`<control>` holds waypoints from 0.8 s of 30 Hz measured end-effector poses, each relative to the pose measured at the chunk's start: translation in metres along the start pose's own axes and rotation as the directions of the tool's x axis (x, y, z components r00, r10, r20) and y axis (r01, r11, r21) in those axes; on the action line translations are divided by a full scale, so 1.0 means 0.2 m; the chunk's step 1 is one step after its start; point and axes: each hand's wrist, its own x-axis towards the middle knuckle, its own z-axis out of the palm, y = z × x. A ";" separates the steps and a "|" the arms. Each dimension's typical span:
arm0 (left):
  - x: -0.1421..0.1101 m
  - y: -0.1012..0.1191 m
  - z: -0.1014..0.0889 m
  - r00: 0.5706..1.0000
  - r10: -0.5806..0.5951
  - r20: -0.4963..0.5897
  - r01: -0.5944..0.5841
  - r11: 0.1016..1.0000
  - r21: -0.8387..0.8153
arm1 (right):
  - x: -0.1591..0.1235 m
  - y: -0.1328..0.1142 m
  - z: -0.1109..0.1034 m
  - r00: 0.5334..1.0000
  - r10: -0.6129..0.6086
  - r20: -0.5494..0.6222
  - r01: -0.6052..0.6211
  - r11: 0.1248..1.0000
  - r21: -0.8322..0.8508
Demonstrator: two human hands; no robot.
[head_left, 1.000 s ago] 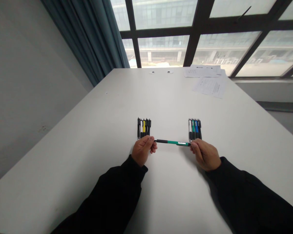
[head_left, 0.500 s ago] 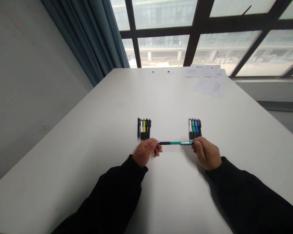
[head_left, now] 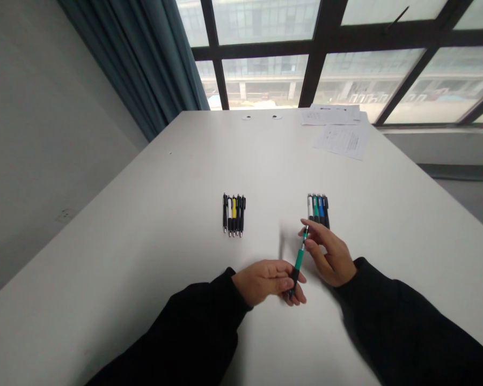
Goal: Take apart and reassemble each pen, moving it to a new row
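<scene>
The left hand (head_left: 265,281) closes narrowly around the black lower end of a green-and-black retractable pen (head_left: 299,261), which tilts across the lower centre of the frame. The right hand (head_left: 329,256) pinches its upper end, just below a row of multicoloured pens (head_left: 317,210) on the white surface (head_left: 153,225).

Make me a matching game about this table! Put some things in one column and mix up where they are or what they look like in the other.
Things:
1. Green pen
2. Left pens
3. Right pens
4. Papers

Matches:
A. Far end of the table
B. Held by the left hand and right hand
C. Includes a blue pen
D. Includes a yellow pen

Right pairs: 1-B, 2-D, 3-C, 4-A
</scene>
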 end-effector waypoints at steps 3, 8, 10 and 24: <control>0.02 0.01 -0.03 0.982 0.134 -0.129 -0.136 0.991 -0.003 | -0.02 -0.04 0.02 1.000 0.019 -0.023 -0.018 0.998 0.060; 0.05 0.03 -0.07 0.827 0.353 -0.437 -0.352 0.932 0.086 | -0.05 -0.16 0.08 0.971 0.096 0.218 -0.126 0.984 0.127; 0.05 0.02 -0.08 0.811 0.374 -0.450 -0.372 0.923 0.097 | -0.04 -0.19 0.09 0.958 0.104 0.266 -0.147 0.978 0.146; -0.05 0.11 -0.16 0.672 0.672 -0.312 -0.173 0.552 0.816 | -0.04 -0.07 0.09 0.863 0.473 0.179 -0.492 0.706 0.509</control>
